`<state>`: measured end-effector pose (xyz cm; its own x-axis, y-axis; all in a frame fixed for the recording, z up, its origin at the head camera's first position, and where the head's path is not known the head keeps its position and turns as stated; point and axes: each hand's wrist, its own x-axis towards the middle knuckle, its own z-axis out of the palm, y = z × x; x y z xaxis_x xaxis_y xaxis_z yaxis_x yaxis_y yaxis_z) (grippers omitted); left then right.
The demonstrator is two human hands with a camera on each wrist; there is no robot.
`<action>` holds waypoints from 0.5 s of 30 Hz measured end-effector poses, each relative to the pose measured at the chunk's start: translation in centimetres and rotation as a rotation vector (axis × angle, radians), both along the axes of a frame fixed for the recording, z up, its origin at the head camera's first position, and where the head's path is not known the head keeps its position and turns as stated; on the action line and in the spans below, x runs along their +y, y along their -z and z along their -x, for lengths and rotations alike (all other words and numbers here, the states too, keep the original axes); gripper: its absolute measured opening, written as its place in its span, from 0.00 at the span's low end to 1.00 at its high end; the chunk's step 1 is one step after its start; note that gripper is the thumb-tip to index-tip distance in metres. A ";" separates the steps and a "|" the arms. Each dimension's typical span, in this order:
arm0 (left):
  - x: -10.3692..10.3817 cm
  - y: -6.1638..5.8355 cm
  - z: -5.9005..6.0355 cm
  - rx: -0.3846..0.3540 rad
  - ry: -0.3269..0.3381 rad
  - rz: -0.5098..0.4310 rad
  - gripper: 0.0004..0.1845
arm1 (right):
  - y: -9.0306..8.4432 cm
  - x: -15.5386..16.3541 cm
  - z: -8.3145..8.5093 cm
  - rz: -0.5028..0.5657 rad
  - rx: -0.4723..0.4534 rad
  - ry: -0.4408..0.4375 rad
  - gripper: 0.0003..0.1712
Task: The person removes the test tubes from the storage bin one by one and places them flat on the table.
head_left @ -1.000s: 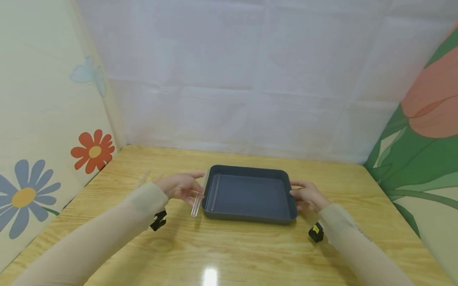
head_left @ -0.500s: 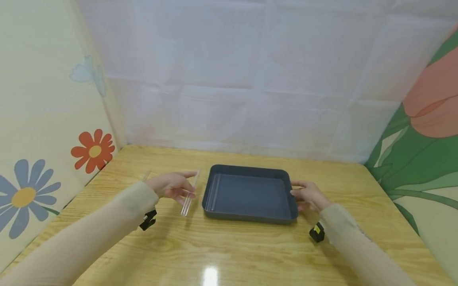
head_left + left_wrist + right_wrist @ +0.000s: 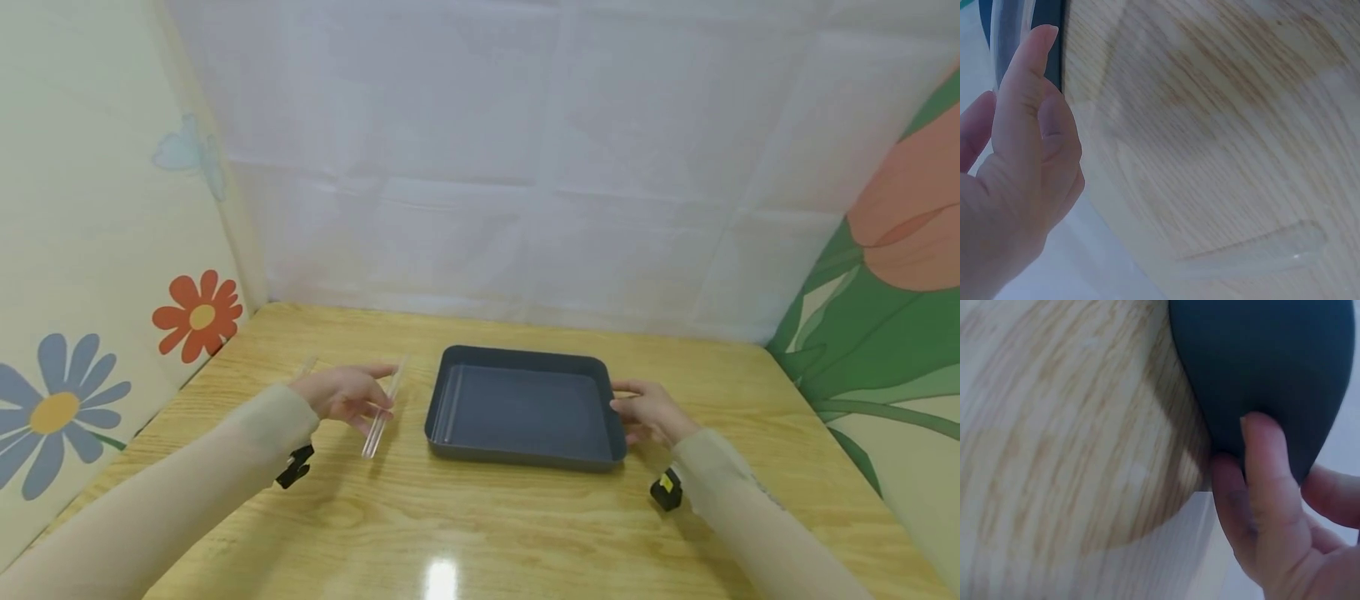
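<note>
My left hand (image 3: 348, 396) pinches a clear test tube (image 3: 375, 433) between thumb and fingers, left of the dark grey tray (image 3: 525, 460) and apart from it. In the left wrist view that tube (image 3: 1011, 37) runs up past the fingers. More clear tubing (image 3: 448, 408) shows along the inside left of the tray; whether it is one tube or more I cannot tell. My right hand (image 3: 648, 410) holds the tray's right side, thumb and fingers at its wall and rim. In the right wrist view, fingertips (image 3: 1263, 434) press on the tray's outer wall (image 3: 1260, 369).
Another clear tube (image 3: 1260, 253) lies on the wooden table (image 3: 480, 517), partly hidden behind the left hand in the head view. A white cloth backdrop (image 3: 510, 167) hangs behind the table. Flower-printed panels (image 3: 82, 250) stand at both sides.
My left hand has moved left, away from the tray's left edge, with the test tube in its fingers. The right hand and the tray have hardly moved.
</note>
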<state>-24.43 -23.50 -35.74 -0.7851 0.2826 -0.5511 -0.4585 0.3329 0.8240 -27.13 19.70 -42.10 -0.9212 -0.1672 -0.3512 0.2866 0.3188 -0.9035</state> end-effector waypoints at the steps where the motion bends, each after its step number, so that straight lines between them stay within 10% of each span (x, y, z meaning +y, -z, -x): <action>1: -0.1 0.1 0.0 -0.001 0.001 0.002 0.44 | 0.0 0.0 0.0 0.002 0.000 0.002 0.31; 15: -2.0 1.2 -0.7 0.033 0.009 0.087 0.43 | 0.3 0.0 0.0 0.008 0.004 0.014 0.31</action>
<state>-23.73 -25.46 -36.91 -0.8010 0.2420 -0.5475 -0.4279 0.4082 0.8064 -27.15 19.65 -42.37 -0.9250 -0.1571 -0.3459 0.2869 0.3078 -0.9072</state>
